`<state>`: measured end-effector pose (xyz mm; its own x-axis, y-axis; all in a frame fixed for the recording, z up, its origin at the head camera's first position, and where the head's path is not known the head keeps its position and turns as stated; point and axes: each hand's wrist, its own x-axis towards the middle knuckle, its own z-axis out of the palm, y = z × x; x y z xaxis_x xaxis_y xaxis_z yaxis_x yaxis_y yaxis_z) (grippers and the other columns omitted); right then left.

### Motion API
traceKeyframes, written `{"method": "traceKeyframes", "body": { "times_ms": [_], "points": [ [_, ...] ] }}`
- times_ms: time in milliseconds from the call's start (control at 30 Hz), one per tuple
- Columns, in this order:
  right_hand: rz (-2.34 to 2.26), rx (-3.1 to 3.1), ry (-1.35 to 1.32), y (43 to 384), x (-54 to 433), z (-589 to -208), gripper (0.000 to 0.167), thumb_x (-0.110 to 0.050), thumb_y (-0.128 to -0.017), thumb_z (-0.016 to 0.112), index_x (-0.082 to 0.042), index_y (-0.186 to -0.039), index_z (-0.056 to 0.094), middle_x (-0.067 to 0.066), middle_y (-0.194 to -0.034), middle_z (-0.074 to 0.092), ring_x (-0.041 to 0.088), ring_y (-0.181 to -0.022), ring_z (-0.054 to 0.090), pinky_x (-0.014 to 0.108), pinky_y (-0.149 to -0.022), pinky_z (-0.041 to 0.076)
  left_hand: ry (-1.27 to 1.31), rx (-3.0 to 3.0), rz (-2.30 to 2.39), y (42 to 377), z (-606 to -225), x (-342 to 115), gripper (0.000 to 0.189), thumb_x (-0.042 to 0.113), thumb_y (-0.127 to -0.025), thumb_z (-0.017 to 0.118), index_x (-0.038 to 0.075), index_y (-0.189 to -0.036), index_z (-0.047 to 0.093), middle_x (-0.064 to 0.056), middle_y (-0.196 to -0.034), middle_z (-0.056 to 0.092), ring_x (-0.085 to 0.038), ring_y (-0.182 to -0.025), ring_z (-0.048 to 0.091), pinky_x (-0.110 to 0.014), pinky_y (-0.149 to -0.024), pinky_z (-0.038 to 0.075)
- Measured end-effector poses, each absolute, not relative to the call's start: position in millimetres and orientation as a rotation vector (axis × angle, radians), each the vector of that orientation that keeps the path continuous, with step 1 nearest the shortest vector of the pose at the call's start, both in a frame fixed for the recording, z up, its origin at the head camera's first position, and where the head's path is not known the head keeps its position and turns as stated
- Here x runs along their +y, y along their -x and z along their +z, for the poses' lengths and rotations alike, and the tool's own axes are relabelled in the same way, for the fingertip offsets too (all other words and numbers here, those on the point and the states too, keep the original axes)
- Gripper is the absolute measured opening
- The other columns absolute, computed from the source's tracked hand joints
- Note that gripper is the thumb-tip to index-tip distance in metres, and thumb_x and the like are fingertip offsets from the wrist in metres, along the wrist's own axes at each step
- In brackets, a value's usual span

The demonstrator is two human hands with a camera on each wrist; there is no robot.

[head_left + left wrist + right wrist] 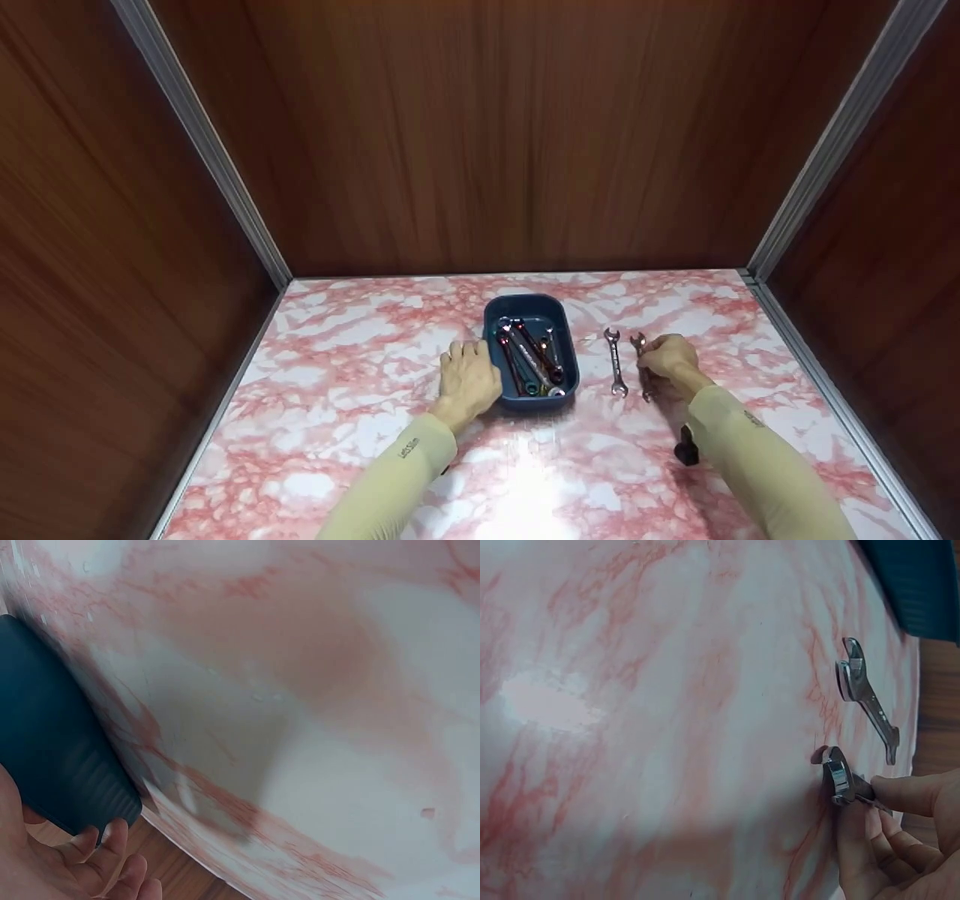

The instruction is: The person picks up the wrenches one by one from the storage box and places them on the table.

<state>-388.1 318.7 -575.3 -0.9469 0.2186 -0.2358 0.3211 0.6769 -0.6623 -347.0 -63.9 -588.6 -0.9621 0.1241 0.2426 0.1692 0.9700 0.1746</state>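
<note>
"Pinching now, the right hand point(673, 355), off to the right of the blue plastic tub point(531, 403), thumb and fingers clamped on an open-end wrench point(840, 778)! Whether it's clear of the marbled tabletop point(337, 420), I can't tell."

"And its neighbour?"

"A second open-end wrench point(615, 364), lying between that grip and the tub, touching neither!"

"What about the left hand point(471, 379)?"

"Right beside the tub's left wall, fingers loosely bent, nothing gripped that I can see. Contact with the wall? Can't call it."

"So where's the danger?"

"Slim, polished metal in a fingertip pinch! Off balance, I'd fear one end dipping, the shank twisting, and a clatter to the right of the tub."

"And the loose one?"

"Near enough to get clipped, should the hand swing low tubward."

"Inside the tub, quite a pile!"

"Red, green and silver wrenches point(529, 360), overlapping. Anything dropped carelessly there could skid or wedge; a knock might slide the tub itself."
</note>
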Motion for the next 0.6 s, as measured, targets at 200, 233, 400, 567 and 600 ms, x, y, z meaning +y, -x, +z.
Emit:
{"method": "traceKeyframes", "body": {
  "times_ms": [200, 233, 400, 567, 600],
  "points": [
    [-1.067, 2.805, -0.418, 387.7, 318.7, -575.7, 0.022, -0.015, -0.086, 0.084, -0.004, -0.103, 0.077, 0.007, -0.092, 0.078, 0.024, -0.087, 0.072, 0.034, -0.078, 0.056, 0.219, -2.853, -0.301, 360.6, -610.3, -66.3, 0.036, 0.035, -0.106, 0.057, 0.005, -0.126, 0.064, -0.019, -0.125, 0.074, -0.04, -0.123, 0.062, -0.058, -0.103, 0.053],
    [-1.056, 2.818, -0.408, 387.8, 318.7, -575.8, 0.021, -0.015, -0.086, 0.084, -0.005, -0.102, 0.077, 0.008, -0.093, 0.078, 0.026, -0.09, 0.072, 0.036, -0.08, 0.056, 0.22, -2.854, -0.309, 360.8, -610.3, -66.3, 0.037, 0.035, -0.106, 0.058, 0.005, -0.127, 0.064, -0.019, -0.126, 0.074, -0.04, -0.124, 0.062, -0.059, -0.103, 0.053],
    [-1.039, 2.848, -0.386, 388.8, 319.0, -575.7, 0.019, -0.015, -0.085, 0.084, -0.005, -0.1, 0.077, 0.009, -0.095, 0.079, 0.029, -0.095, 0.073, 0.036, -0.081, 0.055, 0.218, -2.871, -0.296, 357.7, -604.5, -65.9, 0.04, 0.035, -0.107, 0.058, 0.005, -0.131, 0.065, -0.019, -0.131, 0.074, -0.04, -0.128, 0.062, -0.055, -0.108, 0.052],
    [-1.019, 2.836, -0.405, 389.2, 318.1, -572.4, 0.021, -0.017, -0.088, 0.08, -0.004, -0.104, 0.078, 0.011, -0.098, 0.08, 0.032, -0.098, 0.072, 0.036, -0.081, 0.053, 0.211, -2.899, -0.32, 346.3, -588.2, -63.5, 0.039, 0.034, -0.107, 0.057, 0.004, -0.132, 0.064, -0.019, -0.133, 0.073, -0.04, -0.129, 0.061, -0.056, -0.108, 0.052],
    [-1.014, 2.833, -0.407, 389.6, 318.1, -572.0, 0.021, -0.018, -0.089, 0.079, -0.004, -0.105, 0.079, 0.012, -0.1, 0.08, 0.032, -0.099, 0.072, 0.036, -0.081, 0.052, 0.213, -2.895, -0.324, 346.1, -588.3, -63.5, 0.039, 0.034, -0.107, 0.057, 0.004, -0.131, 0.065, -0.019, -0.132, 0.073, -0.04, -0.128, 0.061, -0.056, -0.108, 0.052]
  ]
}}
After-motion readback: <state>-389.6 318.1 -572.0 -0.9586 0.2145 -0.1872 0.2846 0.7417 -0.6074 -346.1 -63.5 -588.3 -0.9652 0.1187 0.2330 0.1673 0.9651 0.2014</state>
